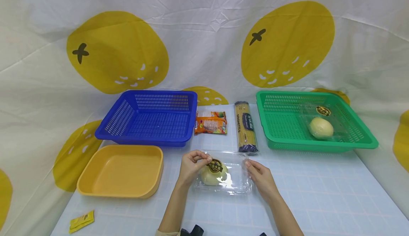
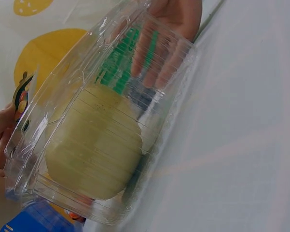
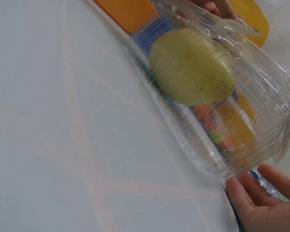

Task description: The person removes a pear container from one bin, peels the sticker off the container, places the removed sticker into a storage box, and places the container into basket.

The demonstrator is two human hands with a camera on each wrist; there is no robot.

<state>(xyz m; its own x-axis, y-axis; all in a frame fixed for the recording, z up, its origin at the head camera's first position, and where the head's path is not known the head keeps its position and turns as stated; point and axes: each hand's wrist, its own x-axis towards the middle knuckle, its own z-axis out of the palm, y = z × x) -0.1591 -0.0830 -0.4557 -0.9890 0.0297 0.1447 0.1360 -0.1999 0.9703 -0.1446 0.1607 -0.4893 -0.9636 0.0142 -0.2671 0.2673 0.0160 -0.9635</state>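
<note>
A clear plastic clamshell box (image 1: 238, 174) stands before me on the table, with a round pale yellow-green fruit (image 1: 211, 176) inside at its left. On its lid is a dark round label (image 1: 215, 165). My left hand (image 1: 193, 166) pinches the label's edge; the left wrist view shows the label (image 2: 23, 99) standing partly off the lid. At the box's right end, my right hand (image 1: 262, 179) holds the rim by thumb and fingers. In the right wrist view the fingers (image 3: 251, 193) lie against the end wall, the thumb mostly cut off.
Behind are a blue basket (image 1: 147, 140), an orange snack packet (image 1: 211, 123), a spaghetti pack (image 1: 245, 126) and a green basket (image 1: 316, 144) holding another boxed fruit (image 1: 321, 128). Left of me are a yellow-orange tray (image 1: 119, 172) and a small yellow sachet (image 1: 81, 221).
</note>
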